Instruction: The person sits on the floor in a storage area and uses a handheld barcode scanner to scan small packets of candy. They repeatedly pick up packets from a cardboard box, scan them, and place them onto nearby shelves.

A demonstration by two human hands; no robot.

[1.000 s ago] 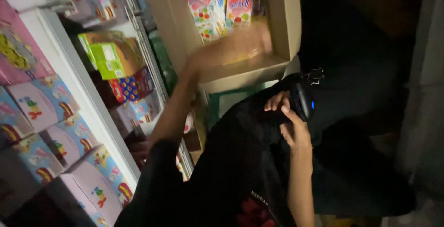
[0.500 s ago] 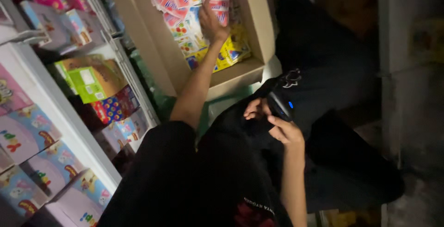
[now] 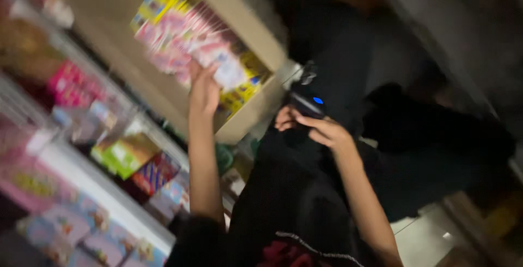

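Note:
My left hand (image 3: pixel 204 90) reaches up into an open cardboard box (image 3: pixel 256 38) and rests on a stack of pink and white flat packets (image 3: pixel 188 33); the blur hides whether its fingers grip one. My right hand (image 3: pixel 313 128) is held near my chest, closed on a small black hand-held device (image 3: pixel 308 102) with a blue light. Yellow packets (image 3: pixel 245 90) lie at the box's lower end. My black clothing fills the lower middle of the view.
White shelves (image 3: pixel 109 191) on the left carry pastel pink boxes (image 3: pixel 71 223), a green box (image 3: pixel 125 155) and a red patterned box (image 3: pixel 155 172). Dark shapes lie to the right, with pale floor (image 3: pixel 425 234) at the bottom right. The frame is motion-blurred.
The view has swung and tilted, so box and shelves shifted left. My left hand stays among the packets in the box. My right hand still holds the device at my chest.

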